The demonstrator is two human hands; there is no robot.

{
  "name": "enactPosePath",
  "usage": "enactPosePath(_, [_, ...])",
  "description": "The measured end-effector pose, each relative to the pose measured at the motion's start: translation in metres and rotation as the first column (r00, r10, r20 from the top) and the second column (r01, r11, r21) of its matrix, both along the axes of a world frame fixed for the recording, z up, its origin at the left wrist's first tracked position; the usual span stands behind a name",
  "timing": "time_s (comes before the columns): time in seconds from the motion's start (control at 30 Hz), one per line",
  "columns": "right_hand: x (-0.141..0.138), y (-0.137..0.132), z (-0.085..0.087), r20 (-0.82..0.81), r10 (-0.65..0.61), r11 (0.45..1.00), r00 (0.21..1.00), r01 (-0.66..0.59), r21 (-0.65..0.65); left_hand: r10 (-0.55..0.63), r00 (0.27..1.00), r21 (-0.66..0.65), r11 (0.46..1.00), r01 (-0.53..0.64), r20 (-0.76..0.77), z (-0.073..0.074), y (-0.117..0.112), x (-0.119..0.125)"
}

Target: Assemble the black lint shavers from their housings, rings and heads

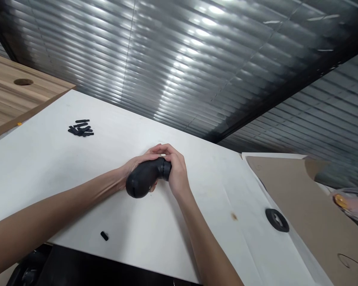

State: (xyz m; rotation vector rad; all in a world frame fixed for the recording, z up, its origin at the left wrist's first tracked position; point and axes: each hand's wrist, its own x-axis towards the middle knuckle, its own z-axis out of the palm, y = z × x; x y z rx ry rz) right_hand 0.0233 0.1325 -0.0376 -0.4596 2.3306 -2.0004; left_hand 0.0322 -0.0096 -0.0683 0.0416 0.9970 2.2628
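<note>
Both my hands are around a black, bent, rounded device (143, 178) with a ringed seam near its right end, held above the white table. My left hand (134, 163) wraps it from behind and beneath, and part of its fingers is hidden by the device. My right hand (178, 171) closes over the right end, with its fingers reaching across to the left hand. A small black cylindrical piece (104, 236) lies on the table near the front edge. Farther back at the left is a loose pile of flat black strips (81, 129).
The white table (214, 190) ends at a slatted metallic blind (155, 63). At the left stands a wooden board (26, 95) with an oval hole. To the right lie a black ring-shaped piece (277, 220), brown cardboard (310, 206) and a clear plastic bag (353, 204).
</note>
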Motion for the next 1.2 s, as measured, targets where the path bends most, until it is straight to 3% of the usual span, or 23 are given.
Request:
enactPosePath(0.2, [-0.008, 0.008, 0.0, 0.026, 0.079, 0.993, 0.997, -0.081, 0.081, -0.017, 1.0, -0.038, 0.999, 0.016, -0.013, -0.001, 0.001, -0.002])
enactPosePath(0.43, [-0.012, 0.011, -0.007, 0.058, 0.076, 0.994, 0.995, -0.071, -0.081, 0.036, 0.998, -0.041, 0.999, -0.034, 0.044, -0.002, 0.002, 0.0])
enactPosePath(0.7, [-0.011, 0.016, 0.006, 0.101, 0.13, 0.988, 0.986, -0.137, 0.075, 0.031, 0.991, -0.061, 0.998, -0.024, 0.128, -0.002, 0.005, 0.001])
enactPosePath(0.97, [-0.005, 0.013, 0.002, 0.07, -0.01, 0.972, 0.997, -0.007, 0.233, 0.048, 0.99, 0.03, 0.998, -0.052, 0.134, -0.005, 0.007, 0.004])
enactPosePath(1.2, [-0.003, 0.013, 0.01, 0.01, -0.025, 0.908, 1.0, 0.019, 0.418, 0.044, 0.992, 0.035, 0.998, -0.048, 0.117, -0.002, 0.008, 0.006])
